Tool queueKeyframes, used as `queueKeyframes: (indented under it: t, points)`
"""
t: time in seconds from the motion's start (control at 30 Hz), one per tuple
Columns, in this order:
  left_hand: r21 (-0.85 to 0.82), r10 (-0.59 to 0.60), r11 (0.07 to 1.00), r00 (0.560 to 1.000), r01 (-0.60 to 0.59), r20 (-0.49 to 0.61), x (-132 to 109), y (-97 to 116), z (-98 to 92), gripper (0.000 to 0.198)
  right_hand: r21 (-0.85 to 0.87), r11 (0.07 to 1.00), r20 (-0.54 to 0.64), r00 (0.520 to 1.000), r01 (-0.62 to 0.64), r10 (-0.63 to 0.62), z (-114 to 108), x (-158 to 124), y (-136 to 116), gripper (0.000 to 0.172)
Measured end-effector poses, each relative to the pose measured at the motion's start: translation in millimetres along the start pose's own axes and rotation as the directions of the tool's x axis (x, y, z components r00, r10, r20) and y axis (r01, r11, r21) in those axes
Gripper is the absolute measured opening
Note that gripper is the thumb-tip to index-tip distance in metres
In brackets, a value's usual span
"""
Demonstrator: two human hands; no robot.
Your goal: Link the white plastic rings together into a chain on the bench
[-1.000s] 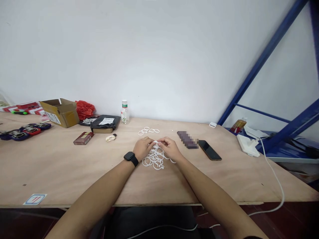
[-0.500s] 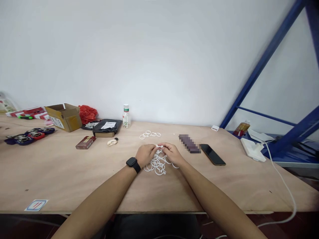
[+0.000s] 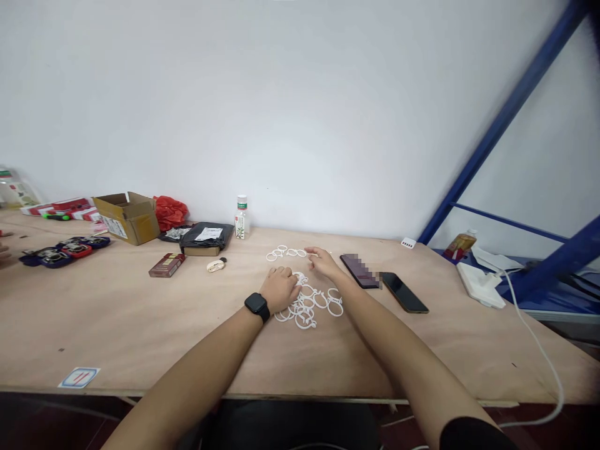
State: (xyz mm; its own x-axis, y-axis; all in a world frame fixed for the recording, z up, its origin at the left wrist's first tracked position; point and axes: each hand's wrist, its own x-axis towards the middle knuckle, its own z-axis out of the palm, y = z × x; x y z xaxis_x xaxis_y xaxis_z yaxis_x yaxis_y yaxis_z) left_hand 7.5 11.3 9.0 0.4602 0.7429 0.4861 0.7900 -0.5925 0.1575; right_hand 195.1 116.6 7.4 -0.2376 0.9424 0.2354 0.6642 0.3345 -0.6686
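A loose pile of white plastic rings with small tabs (image 3: pixel 304 304) lies on the table in front of me. My left hand (image 3: pixel 280 289) rests at the pile's left edge, its fingers curled down; whatever is under them is hidden. Beyond the pile is a smaller group of white rings (image 3: pixel 292 252), laid flat close together. My right hand (image 3: pixel 323 262) hovers at the right end of that group, index finger stretched out and thumb apart, with nothing visible between them. Two rings at the pile's right side lie beside my right forearm.
Right of my hands lie a partly pixelated dark phone (image 3: pixel 360 271) and a black phone (image 3: pixel 404 292). Leftward are a cream-coloured small item (image 3: pixel 216 265), a dark red box (image 3: pixel 167 265), a black parcel (image 3: pixel 207 235), a bottle (image 3: pixel 241 219) and an open carton (image 3: pixel 127 219). Someone's fingers show at far left.
My right hand has left the pile and moved forward to the far group, its fingers now apart. My left hand has stayed by the pile. The view has shifted slightly.
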Motion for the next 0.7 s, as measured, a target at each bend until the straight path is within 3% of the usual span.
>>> queueKeyframes:
  t: [0.17, 0.4, 0.5, 0.57, 0.7]
  points:
    - [-0.019, 0.022, 1.000, 0.999, -0.021, 0.032, -1, 4, -4.2, 0.044, -0.151, 0.987, 0.063, 0.997, 0.047, -0.038, 19, 27, 10, 0.039]
    - [-0.103, -0.083, 0.991, 0.995, 0.087, 0.046, 0, -4, -4.7, 0.031, -0.144, 0.990, 0.025, 1.000, -0.007, 0.011, 14, 8, 20, 0.020]
    - [-0.161, -0.123, 0.980, 0.991, 0.115, -0.045, 1, -7, -1.8, 0.026, 0.193, 0.981, 0.055, 0.998, -0.005, -0.006, 6, -16, 17, 0.020]
    - [-0.172, -0.110, 0.981, 0.987, 0.089, -0.114, 1, -8, 0.4, 0.029, 0.545, 0.838, 0.085, 0.996, -0.024, -0.026, 3, -37, 10, 0.028]
    - [-0.231, -0.066, 0.973, 0.982, 0.023, -0.179, 2, -7, 5.1, 0.028, 0.746, 0.660, 0.161, 0.986, -0.086, -0.054, 6, -72, -11, 0.034]
